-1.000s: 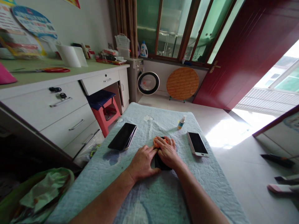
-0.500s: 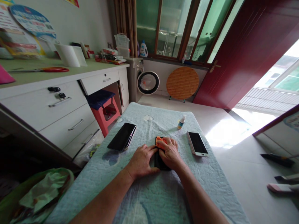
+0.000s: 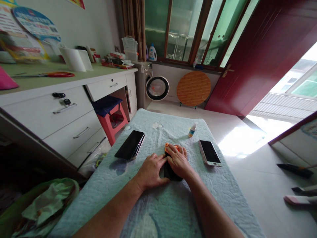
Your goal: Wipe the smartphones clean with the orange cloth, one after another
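A black phone (image 3: 171,174) lies on the cloth-covered table (image 3: 148,125), partly hidden beneath my hands. My left hand (image 3: 151,170) grips its left side, with the thumb at the near end and the fingers further up. My right hand (image 3: 177,161) presses an orange cloth (image 3: 167,148) onto the phone's far end, the fingers bent over it. To the left, a larger black-screened phone (image 3: 130,144) lies tilted on something beneath it. A white-framed phone (image 3: 210,152) rests at the right, and a small spray bottle (image 3: 192,130) stands upright beyond my right hand.
A white desk (image 3: 66,109) with drawers runs along the left, with a red stool (image 3: 111,125) under it. On the floor at lower left sits a bin (image 3: 74,188) holding crumpled bags. Further off are a washing machine (image 3: 143,79) with its door open and a round wooden board (image 3: 193,87).
My right hand has shifted slightly, its fingers now lying flatter over the orange cloth at the phone's far end. The left hand keeps its place on the phone.
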`<state>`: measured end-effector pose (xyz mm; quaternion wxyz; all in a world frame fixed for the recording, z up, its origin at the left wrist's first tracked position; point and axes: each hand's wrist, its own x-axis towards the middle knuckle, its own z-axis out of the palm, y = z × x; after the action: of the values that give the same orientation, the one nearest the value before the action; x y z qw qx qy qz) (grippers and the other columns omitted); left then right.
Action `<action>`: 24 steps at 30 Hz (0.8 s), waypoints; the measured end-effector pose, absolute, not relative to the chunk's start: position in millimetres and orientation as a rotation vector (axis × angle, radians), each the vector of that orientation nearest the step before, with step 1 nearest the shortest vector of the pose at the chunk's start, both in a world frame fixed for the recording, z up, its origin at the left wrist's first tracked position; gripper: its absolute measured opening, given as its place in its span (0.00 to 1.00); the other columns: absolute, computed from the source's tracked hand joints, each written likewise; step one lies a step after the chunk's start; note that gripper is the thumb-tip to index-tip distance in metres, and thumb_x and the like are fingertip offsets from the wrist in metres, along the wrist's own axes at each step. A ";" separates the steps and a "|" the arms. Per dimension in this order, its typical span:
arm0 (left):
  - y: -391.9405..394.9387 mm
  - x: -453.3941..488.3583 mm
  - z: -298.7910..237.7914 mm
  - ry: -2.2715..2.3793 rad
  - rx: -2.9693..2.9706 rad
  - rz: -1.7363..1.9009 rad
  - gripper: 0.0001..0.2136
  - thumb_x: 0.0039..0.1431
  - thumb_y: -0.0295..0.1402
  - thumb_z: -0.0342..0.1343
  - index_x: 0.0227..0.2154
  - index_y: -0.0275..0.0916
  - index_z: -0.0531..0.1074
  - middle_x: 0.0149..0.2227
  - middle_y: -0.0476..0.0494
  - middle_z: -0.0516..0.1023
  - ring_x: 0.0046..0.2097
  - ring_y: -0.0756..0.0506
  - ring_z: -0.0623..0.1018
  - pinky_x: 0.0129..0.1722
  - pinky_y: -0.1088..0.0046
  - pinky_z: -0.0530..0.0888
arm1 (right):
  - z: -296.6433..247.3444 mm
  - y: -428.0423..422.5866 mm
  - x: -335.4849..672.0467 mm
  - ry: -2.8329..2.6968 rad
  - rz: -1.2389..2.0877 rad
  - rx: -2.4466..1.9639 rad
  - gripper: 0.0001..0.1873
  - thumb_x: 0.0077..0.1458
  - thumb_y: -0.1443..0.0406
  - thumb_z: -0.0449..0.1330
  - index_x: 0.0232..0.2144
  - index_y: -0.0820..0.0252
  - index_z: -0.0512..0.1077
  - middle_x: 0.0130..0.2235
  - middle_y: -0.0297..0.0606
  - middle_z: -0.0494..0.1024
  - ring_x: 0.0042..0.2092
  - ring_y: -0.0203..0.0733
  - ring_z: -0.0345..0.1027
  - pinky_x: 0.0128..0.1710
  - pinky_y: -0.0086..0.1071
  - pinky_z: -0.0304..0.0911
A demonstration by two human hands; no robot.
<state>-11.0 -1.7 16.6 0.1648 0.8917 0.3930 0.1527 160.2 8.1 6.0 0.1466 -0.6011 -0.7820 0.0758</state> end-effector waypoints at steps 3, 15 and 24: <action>-1.8 -11.2 15.9 1.118 2.546 0.432 0.29 0.44 0.47 0.62 0.50 0.43 0.67 0.50 0.42 0.72 0.48 0.36 0.70 0.49 0.59 0.67 | 1.7 9.6 160.0 -2.246 0.197 -1.752 0.24 0.61 0.63 0.45 0.59 0.48 0.62 0.63 0.30 0.60 0.63 0.50 0.47 0.61 0.46 0.38; -0.5 -13.2 10.6 1.134 2.544 0.434 0.35 0.44 0.51 0.62 0.54 0.39 0.66 0.56 0.39 0.69 0.51 0.35 0.69 0.51 0.58 0.66 | 2.8 11.4 167.2 -2.062 0.117 -1.927 0.23 0.58 0.65 0.48 0.55 0.46 0.66 0.59 0.32 0.65 0.58 0.53 0.50 0.59 0.53 0.37; 2.8 -14.9 9.7 1.107 2.507 0.440 0.37 0.42 0.51 0.63 0.56 0.38 0.66 0.58 0.40 0.68 0.51 0.35 0.69 0.52 0.59 0.65 | 4.0 11.4 171.2 -1.877 0.044 -2.030 0.16 0.60 0.64 0.49 0.47 0.50 0.71 0.52 0.37 0.70 0.54 0.50 0.55 0.56 0.47 0.41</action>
<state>-14.9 2.8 9.7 0.1821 0.8882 0.3921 0.1558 171.2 11.4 4.0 0.1871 -0.7213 -0.6667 0.0157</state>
